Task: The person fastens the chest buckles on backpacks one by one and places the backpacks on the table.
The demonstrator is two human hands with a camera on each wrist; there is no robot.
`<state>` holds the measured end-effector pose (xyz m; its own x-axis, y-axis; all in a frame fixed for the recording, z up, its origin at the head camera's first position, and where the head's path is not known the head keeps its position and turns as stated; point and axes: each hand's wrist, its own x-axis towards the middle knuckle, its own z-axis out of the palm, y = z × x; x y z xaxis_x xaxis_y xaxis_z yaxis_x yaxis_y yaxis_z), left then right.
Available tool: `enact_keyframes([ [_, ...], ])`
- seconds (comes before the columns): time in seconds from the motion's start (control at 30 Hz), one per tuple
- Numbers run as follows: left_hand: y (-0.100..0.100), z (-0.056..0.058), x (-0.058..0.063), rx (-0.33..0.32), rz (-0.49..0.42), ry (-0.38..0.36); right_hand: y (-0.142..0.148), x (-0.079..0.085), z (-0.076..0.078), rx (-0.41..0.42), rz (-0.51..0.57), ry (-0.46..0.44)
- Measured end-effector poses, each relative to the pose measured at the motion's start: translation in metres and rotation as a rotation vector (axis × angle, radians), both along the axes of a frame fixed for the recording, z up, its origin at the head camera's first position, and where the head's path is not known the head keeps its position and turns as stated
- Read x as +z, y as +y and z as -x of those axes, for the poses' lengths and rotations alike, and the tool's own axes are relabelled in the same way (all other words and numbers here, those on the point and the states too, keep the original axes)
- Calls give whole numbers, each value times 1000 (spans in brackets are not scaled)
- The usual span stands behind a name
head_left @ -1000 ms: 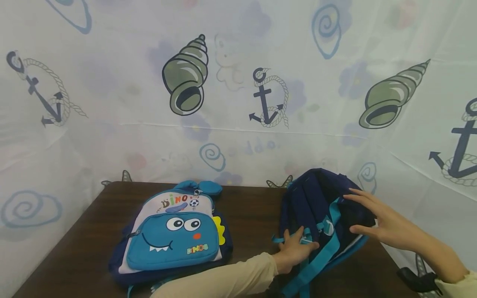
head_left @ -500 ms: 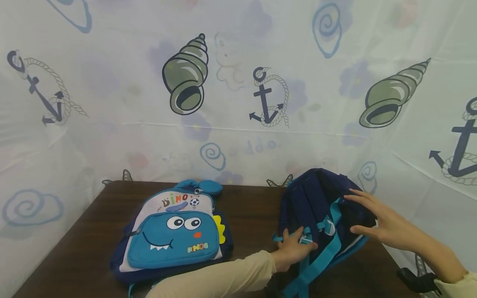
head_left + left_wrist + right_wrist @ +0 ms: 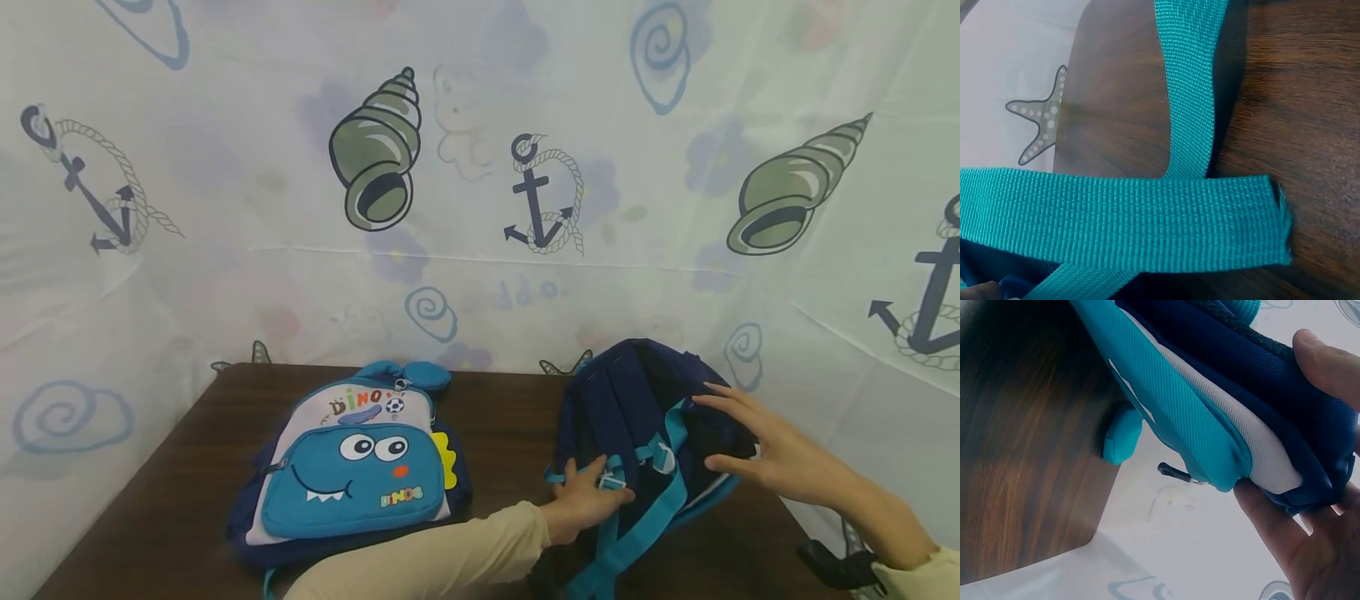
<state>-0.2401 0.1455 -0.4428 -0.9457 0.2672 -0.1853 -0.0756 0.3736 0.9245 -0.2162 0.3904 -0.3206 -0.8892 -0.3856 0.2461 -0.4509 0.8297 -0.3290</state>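
Observation:
A navy and teal backpack [image 3: 600, 400] leans at the right of the table, its back panel and teal webbing straps [image 3: 645, 529] showing. My left hand [image 3: 588, 504] holds a shoulder strap beside a light plastic buckle [image 3: 612, 482]; its gripping side is partly hidden. Only a sliver of that hand enters the left wrist view, below a wide teal webbing strap [image 3: 1116, 219]. My right hand [image 3: 787, 454] grips the backpack's right side. In the right wrist view the thumb [image 3: 1325, 365] lies on the navy fabric and the fingers [image 3: 1269, 522] reach round the other side.
A second backpack, with a dinosaur face [image 3: 360, 479], lies front up on the left of the dark wooden table [image 3: 510, 425]. A patterned white cloth [image 3: 465, 208] hangs behind and beside the table. My left sleeve [image 3: 442, 554] crosses in front of the dinosaur backpack.
My left hand has shifted slightly left and down, and the buckle and near-left edge of the backpack have moved with it. My right hand stays in place.

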Motion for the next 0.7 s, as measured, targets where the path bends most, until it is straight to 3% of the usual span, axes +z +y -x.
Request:
enact_keyframes([
  [0.53,-16,-1,2,-26,16,-29,-3,-11,0,17,23,6],
  [0.7,-20,-1,4,-18,25,-2,-4,-11,1,31,51,-5],
])
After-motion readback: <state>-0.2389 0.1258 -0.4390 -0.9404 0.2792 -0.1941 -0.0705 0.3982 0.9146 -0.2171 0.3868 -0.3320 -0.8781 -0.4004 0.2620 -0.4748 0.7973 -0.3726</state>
